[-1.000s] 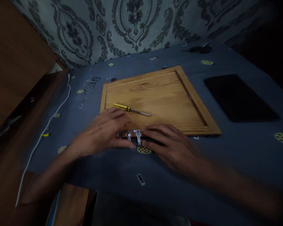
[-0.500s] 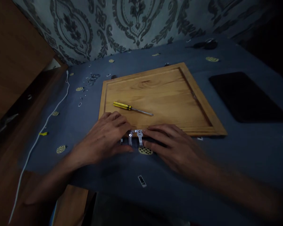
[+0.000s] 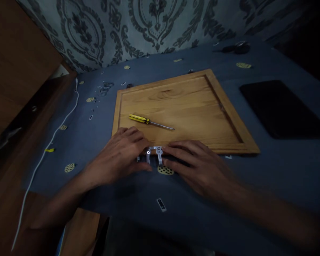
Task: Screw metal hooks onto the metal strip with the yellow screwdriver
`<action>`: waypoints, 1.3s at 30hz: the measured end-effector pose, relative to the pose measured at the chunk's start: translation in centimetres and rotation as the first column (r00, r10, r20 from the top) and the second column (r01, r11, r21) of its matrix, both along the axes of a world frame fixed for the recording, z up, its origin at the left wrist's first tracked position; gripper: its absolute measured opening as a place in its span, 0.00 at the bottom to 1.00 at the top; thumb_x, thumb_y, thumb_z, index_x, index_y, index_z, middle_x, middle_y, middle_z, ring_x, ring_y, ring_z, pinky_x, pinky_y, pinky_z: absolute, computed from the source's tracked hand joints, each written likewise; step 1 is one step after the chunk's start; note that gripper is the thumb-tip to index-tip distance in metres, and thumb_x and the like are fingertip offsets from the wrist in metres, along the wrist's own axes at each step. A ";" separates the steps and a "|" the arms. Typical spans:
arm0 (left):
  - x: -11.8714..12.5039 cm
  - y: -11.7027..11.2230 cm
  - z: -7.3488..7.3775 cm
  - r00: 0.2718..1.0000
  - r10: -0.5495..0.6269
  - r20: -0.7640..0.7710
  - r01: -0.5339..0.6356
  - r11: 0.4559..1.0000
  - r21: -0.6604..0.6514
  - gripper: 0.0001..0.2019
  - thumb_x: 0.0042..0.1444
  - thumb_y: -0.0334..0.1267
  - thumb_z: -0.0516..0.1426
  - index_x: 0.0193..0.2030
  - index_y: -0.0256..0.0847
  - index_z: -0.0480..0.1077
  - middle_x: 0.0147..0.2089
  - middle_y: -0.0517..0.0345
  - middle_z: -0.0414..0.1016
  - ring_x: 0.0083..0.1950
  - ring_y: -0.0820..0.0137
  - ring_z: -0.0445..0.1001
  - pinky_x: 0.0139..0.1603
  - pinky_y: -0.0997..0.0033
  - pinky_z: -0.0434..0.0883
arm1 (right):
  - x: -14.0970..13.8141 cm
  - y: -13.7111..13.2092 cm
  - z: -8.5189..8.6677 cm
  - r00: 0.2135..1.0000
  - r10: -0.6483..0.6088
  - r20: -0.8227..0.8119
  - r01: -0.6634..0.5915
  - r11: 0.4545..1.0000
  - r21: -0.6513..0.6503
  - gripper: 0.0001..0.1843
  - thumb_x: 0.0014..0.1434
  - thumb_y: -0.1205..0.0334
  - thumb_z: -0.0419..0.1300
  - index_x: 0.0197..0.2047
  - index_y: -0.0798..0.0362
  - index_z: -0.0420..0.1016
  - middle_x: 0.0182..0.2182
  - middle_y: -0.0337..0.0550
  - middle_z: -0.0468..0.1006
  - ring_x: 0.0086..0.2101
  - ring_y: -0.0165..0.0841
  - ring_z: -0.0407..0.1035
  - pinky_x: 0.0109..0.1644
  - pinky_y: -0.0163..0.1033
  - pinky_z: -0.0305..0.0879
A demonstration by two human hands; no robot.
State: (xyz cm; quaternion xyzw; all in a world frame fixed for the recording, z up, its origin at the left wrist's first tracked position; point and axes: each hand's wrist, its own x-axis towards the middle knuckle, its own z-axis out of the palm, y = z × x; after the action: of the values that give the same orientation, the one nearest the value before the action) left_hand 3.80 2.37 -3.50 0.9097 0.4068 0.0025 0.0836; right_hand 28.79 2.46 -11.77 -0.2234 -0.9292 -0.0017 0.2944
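A small silver metal hinge with two prongs lies against the near edge of a framed wooden panel. My left hand grips the hinge's left end, fingers over the panel's edge and thumb below. From the right, my right hand pinches the other end between its fingertips. A screw head shows on the left prong. On the panel, beyond my left hand, rests a screwdriver with a yellow and black handle, its tip pointing right. My fingers hide parts of the hinge's ends.
Small metal parts are scattered on the blue patterned cloth at left. A white cable runs down the left side. At right lies a dark flat slab; a dark object sits at the back, near the patterned wall.
Both hands keep their hold on the hinge with almost no movement. The whole view has shifted very slightly; the screwdriver and panel stay in place.
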 end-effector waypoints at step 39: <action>-3.1 2.3 0.7 0.919 0.263 0.293 -0.258 0.964 -0.055 0.10 0.69 0.41 0.54 0.47 0.41 0.74 0.45 0.54 0.80 0.47 0.64 0.77 0.48 0.66 0.69 | 0.2 -0.1 0.0 1.000 0.016 0.012 -0.016 1.000 0.015 0.16 0.67 0.73 0.55 0.49 0.54 0.83 0.52 0.51 0.85 0.52 0.46 0.75 0.51 0.53 0.76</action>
State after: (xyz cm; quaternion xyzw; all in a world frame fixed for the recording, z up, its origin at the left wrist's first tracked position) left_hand 0.72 4.65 -2.80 0.8359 0.5070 0.1476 0.1498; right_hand 28.97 2.39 -11.77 -0.2139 -0.9326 -0.0076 0.2906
